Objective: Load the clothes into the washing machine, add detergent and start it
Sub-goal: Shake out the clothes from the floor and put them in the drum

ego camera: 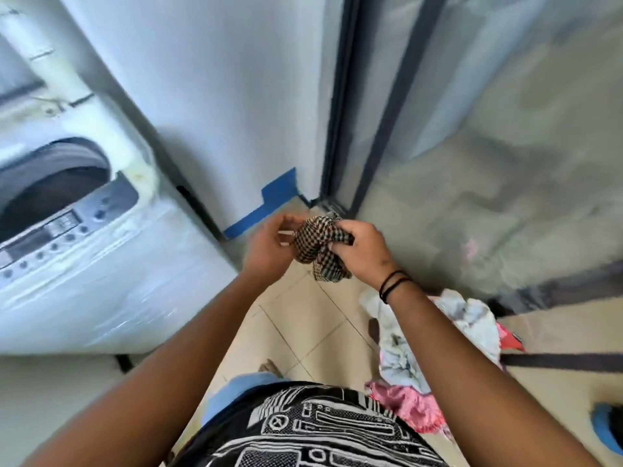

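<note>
Our right hand [362,252] gripping a checked cloth [318,247], our left hand [269,247] pinching its edge, washer [101,251] open at left, clothes pile [435,348] on floor

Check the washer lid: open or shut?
Open. The washing machine shows its dark round drum opening uncovered above the control panel. The lid itself cannot be made out in the blur.

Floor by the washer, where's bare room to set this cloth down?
Bare tiles lie between the washer and the clothes pile, below both hands gripping the checked cloth. To the right, the pile crowds the floor.
</note>
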Tool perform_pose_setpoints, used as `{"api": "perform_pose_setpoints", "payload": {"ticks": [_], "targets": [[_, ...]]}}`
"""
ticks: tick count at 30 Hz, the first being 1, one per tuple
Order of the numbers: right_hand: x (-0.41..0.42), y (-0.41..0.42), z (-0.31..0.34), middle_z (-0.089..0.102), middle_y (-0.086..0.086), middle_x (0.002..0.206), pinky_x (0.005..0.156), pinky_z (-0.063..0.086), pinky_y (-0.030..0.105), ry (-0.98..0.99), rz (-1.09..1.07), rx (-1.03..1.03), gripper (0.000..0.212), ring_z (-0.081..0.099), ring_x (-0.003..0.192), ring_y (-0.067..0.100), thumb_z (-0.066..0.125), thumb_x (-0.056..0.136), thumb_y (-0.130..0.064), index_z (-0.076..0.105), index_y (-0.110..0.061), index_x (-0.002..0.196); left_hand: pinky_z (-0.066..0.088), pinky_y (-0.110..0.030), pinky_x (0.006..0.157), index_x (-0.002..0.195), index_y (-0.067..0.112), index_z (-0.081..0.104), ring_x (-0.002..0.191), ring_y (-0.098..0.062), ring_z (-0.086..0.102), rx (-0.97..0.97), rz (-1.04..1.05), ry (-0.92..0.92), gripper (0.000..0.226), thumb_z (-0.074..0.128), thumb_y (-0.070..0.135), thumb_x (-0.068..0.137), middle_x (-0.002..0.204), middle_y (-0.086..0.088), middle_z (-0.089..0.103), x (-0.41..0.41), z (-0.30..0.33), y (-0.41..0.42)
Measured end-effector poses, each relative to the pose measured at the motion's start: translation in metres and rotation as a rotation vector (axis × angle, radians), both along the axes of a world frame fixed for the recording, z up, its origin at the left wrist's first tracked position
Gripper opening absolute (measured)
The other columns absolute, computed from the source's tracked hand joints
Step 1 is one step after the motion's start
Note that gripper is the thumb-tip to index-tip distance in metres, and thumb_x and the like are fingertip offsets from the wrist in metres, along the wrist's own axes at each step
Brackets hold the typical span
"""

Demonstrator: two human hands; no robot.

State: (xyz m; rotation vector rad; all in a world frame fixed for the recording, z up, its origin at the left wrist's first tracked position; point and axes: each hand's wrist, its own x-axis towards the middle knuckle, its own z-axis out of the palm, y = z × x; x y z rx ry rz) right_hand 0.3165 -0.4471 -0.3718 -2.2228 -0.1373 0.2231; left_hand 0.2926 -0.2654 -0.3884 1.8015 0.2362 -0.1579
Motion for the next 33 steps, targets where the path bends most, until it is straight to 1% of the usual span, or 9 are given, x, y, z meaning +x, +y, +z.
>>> {"api": "perform_pose_setpoints", "payload": {"ticks": [3,5,9,13,15,18,23,30,33], "targets": [[0.022,0.073,0.006,0.075,-0.003,0.103,0.092,0.053,0.028,0.061,0.141,0.036,0.032,0.068,0.096,0.012,0.071,0.081,-0.011,0.073,-0.018,0.112,0.055,-0.031,0.075,0.135,0.028,0.051,0.112,-0.022,0.057,-0.005,0.072,0.051,0.074,0.074,-0.008,0.075,0.125,-0.001,0.053,-0.005,-0.021,0.08],[0.034,0.118,0.012,0.074,-0.001,0.107,0.096,0.054,0.037,0.101,0.198,0.102,0.034,0.068,0.101,0.014,0.07,0.082,-0.009,0.072,-0.017,0.115,0.054,-0.02,0.077,0.145,0.031,0.04,0.121,-0.016,0.055,-0.032,0.084,0.026,0.094,0.079,-0.008,0.069,0.132,0.004,0.051,-0.011,-0.03,0.123],[0.051,0.188,0.031,0.074,0.002,0.102,0.089,0.056,0.035,0.233,0.266,0.32,0.027,0.068,0.098,0.014,0.065,0.086,0.001,0.071,-0.013,0.108,0.05,-0.008,0.081,0.144,0.03,0.036,0.118,0.005,0.059,-0.064,0.095,-0.168,0.111,0.092,-0.005,0.055,0.128,0.026,0.059,-0.016,-0.034,0.166],[0.078,0.249,0.048,0.072,-0.004,0.082,0.065,0.052,0.017,0.424,0.381,0.562,0.03,0.068,0.074,0.003,0.057,0.086,0.012,0.07,-0.014,0.094,0.055,-0.02,0.069,0.122,0.046,0.054,0.095,-0.008,0.07,0.07,0.549,-0.17,0.074,0.085,0.029,0.057,0.106,0.018,0.071,-0.008,-0.031,0.193],[0.095,0.275,0.054,0.071,0.001,0.079,0.063,0.053,0.022,0.478,0.432,0.627,0.028,0.067,0.07,0.01,0.055,0.085,0.013,0.069,-0.01,0.092,0.053,-0.028,0.062,0.105,0.033,0.063,0.078,-0.02,0.071,0.164,0.716,-0.141,0.044,0.077,0.041,0.064,0.086,0.009,0.072,-0.001,-0.029,0.212],[0.121,0.317,0.059,0.064,0.015,0.085,0.071,0.045,0.036,0.53,0.529,0.653,0.023,0.058,0.075,0.027,0.053,0.086,0.01,0.067,-0.006,0.093,0.044,-0.03,0.049,0.076,0.029,0.062,0.051,-0.009,0.057,0.16,0.839,-0.145,0.019,0.074,0.042,0.07,0.059,0.006,0.064,0.008,-0.02,0.249],[0.161,0.385,0.064,0.069,0.002,0.077,0.065,0.056,0.035,0.586,0.634,0.647,0.022,0.066,0.068,0.013,0.054,0.089,0.008,0.066,-0.01,0.091,0.042,-0.025,0.05,0.085,0.019,0.069,0.052,-0.003,0.049,0.157,1.01,-0.182,0.015,0.077,0.015,0.072,0.061,0.009,0.064,0.013,0.006,0.308],[0.182,0.46,0.048,0.068,0.002,0.079,0.062,0.057,0.032,0.637,0.669,0.526,0.016,0.067,0.065,0.011,0.058,0.092,0.002,0.065,-0.012,0.094,0.051,-0.029,0.057,0.085,0.02,0.073,0.061,-0.024,0.064,-0.156,1.314,-0.252,0.025,0.07,0.0,0.07,0.07,-0.009,0.071,0.016,0.033,0.369],[0.183,0.49,0.04,0.07,-0.003,0.076,0.061,0.057,0.029,0.627,0.682,0.475,0.015,0.069,0.065,0.01,0.061,0.091,-0.001,0.067,-0.012,0.098,0.053,-0.024,0.05,0.087,0.015,0.074,0.056,-0.02,0.07,-0.245,1.376,-0.259,0.025,0.066,-0.009,0.082,0.067,-0.009,0.073,0.018,0.033,0.398]]}}
